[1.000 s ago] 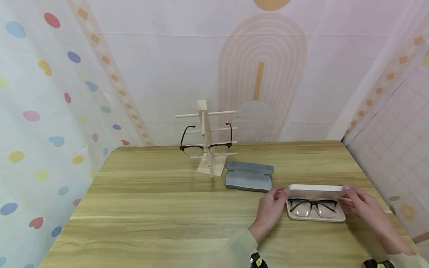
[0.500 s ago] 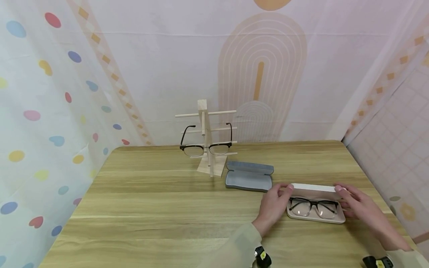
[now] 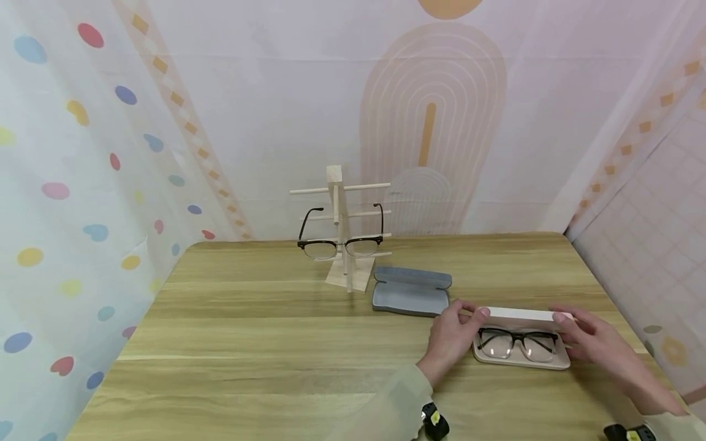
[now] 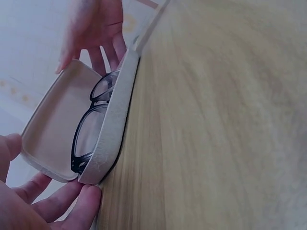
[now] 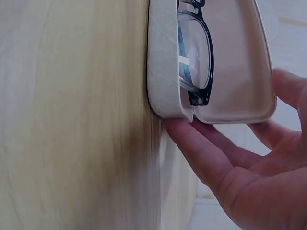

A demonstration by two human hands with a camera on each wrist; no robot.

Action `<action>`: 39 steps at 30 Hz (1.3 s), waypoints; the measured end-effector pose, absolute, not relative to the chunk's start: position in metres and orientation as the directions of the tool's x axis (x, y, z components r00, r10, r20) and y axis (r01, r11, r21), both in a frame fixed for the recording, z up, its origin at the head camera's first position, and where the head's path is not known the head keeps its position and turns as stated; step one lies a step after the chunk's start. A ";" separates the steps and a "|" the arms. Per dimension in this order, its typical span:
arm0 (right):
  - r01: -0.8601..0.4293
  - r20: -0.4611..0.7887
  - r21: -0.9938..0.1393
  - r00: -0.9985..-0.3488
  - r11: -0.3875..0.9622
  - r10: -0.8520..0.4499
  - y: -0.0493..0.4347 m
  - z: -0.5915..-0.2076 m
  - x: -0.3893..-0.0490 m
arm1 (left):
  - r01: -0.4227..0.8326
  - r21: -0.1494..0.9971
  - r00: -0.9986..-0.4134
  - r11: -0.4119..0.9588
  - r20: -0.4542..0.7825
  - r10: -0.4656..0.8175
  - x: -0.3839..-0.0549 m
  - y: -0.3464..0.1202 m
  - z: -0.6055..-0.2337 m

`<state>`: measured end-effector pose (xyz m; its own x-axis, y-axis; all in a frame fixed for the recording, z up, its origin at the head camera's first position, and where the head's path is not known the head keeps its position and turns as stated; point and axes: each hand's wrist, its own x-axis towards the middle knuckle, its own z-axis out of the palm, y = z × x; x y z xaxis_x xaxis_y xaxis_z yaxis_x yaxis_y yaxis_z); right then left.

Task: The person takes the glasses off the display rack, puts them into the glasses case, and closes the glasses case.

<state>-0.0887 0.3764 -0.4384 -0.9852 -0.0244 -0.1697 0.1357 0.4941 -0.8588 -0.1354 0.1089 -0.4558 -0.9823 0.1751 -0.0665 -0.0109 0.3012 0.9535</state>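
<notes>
A white eyeglass case (image 3: 521, 314) lies at the right of the table, its lid raised and its pale pink lining showing. Inside rests a pair of black-topped glasses (image 3: 517, 336) with clear lower rims. My left hand (image 3: 449, 337) grips the case's left end, thumb on the lid's edge and other fingers at the end of the case (image 4: 112, 129). At the opposite end my right hand (image 3: 595, 343) holds it likewise, thumb on the lid edge and fingertips against the base's end (image 5: 163, 62). Some fingers are hidden behind the lid.
Just left of the white case sits an open grey eyeglass case (image 3: 410, 297). Behind it stands a wooden display rack (image 3: 334, 176) with pegs, bearing another pair of dark-browed glasses (image 3: 364, 240). A patterned curtain (image 3: 265, 110) hangs behind the wooden table (image 3: 248, 355).
My left hand has shifted slightly right, bringing its thumb onto the lid's front edge. The right thumb has also come onto the lid. The lid tips a little further forward.
</notes>
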 end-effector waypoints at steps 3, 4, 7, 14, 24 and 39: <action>0.151 -0.207 -0.860 -0.976 0.487 -0.065 0.382 -0.437 -0.089 | -0.015 0.962 -0.980 0.274 -0.069 0.187 -0.135 0.108 -0.457; 0.157 -0.224 -0.861 -0.971 0.483 -0.083 0.384 -0.437 -0.089 | -0.018 0.964 -0.979 0.266 -0.071 0.189 -0.135 0.108 -0.457; 0.190 -0.275 -0.874 -0.952 0.446 -0.134 0.390 -0.435 -0.090 | -0.024 0.969 -0.978 0.246 -0.075 0.197 -0.134 0.107 -0.457; 0.191 -0.280 -0.908 -0.939 0.373 -0.200 0.398 -0.438 -0.088 | -0.057 0.982 -0.967 0.178 -0.098 0.235 -0.130 0.103 -0.456; 0.166 -0.256 -0.920 -0.941 0.354 -0.222 0.404 -0.444 -0.084 | -0.077 0.987 -0.945 0.140 -0.117 0.305 -0.129 0.097 -0.455; 0.063 -0.179 -0.854 -0.968 0.517 -0.177 0.401 -0.447 -0.073 | 0.051 0.967 -0.905 0.250 -0.061 0.422 -0.125 0.090 -0.457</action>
